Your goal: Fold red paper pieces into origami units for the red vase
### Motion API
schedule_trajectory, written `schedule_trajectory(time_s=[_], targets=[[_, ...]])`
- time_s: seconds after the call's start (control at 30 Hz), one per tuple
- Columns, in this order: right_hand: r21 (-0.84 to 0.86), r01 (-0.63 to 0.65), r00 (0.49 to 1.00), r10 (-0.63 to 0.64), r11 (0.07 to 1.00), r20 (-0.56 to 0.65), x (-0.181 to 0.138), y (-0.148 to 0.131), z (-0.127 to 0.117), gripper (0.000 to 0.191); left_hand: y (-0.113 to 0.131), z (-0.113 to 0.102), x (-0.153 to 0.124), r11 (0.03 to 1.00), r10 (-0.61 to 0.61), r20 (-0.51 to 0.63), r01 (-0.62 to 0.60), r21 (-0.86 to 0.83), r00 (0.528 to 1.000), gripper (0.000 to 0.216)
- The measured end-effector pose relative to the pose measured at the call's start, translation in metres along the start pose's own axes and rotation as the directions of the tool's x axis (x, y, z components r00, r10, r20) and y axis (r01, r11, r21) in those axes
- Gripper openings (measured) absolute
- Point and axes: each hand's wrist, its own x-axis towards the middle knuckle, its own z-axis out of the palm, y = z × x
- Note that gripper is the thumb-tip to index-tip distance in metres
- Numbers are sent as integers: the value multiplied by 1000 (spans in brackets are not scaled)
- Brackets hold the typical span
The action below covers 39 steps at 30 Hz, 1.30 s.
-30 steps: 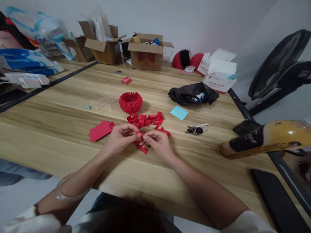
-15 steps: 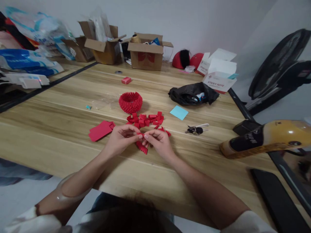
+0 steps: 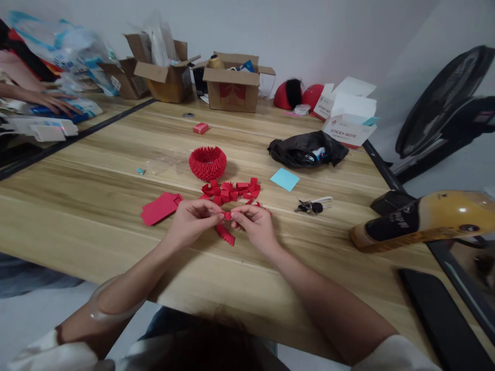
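Between both hands is a small folded red paper piece (image 3: 227, 216), pinched from either side. My left hand (image 3: 195, 220) grips it with thumb and forefinger, and my right hand (image 3: 253, 225) does the same from the right. Just below them a row of joined red paper pieces (image 3: 225, 235) lies on the table. Beyond my fingers is a pile of folded red paper strips (image 3: 228, 192). A round red paper bowl (image 3: 208, 163), built of many folded units, stands behind that pile. Flat red paper sheets (image 3: 159, 208) lie left of my left hand.
Keys (image 3: 311, 206), a blue paper square (image 3: 285, 179) and a black bag (image 3: 307, 149) lie to the right. A drink bottle (image 3: 421, 221) lies near the right edge, above a black phone-like slab (image 3: 444, 314). Cardboard boxes (image 3: 232, 93) line the back. Another person's hand (image 3: 58, 101) is at far left.
My fingertips have shifted slightly apart, showing more of the red piece between them. At far left another person's arm has come in and its hand presses on the blue package.
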Motion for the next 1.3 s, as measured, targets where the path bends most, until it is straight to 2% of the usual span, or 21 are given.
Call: schedule_trajectory(time_s=[0.1, 0.2, 0.3, 0.37, 0.53, 0.67, 0.8, 0.9, 1.0, 1.13, 1.3], targets=[[-61, 51, 997, -54, 997, -50, -3, 2, 1, 13, 5, 4, -3, 999, 25, -2, -25, 26, 1000, 13], [-217, 171, 979, -189, 961, -69, -8, 2, 0, 5, 7, 7, -6, 995, 55, -9, -54, 86, 998, 10], [-412, 338, 920, -389, 846, -45, -12, 0, 0, 5, 7, 8, -7, 988, 76, -24, -72, 137, 997, 10], [-473, 415, 882, -472, 777, -1, -13, -2, 0, 8, 7, 7, -6, 985, 91, -44, -83, 153, 995, 11], [-475, 501, 849, -518, 723, 106, -14, -4, 1, 16, 8, 6, -5, 986, 105, -108, -90, 142, 989, 12], [-482, 510, 837, -541, 712, 86, -15, -4, 1, 17, 7, 6, -6, 982, 123, -60, -112, 149, 991, 10], [-439, 446, 873, -488, 780, 19, -14, -3, 0, 14, 5, 7, -7, 979, 138, -25, -133, 152, 990, 9], [-312, 318, 939, -343, 895, -27, -12, -1, 1, 9, 7, 7, -8, 975, 147, -7, -144, 167, 989, 8], [-198, 199, 978, -208, 960, -24, -11, -1, 2, 7, 9, 8, -8, 971, 159, 16, -159, 180, 987, 7], [-121, 104, 995, -105, 987, 4, -9, -4, 2, 5, 10, 7, -8, 968, 183, 36, -186, 169, 983, 6], [-97, 24, 998, -19, 995, 55, -7, -7, 2, 3, 8, 5, -7, 949, 225, 129, -247, 193, 966, 1]])
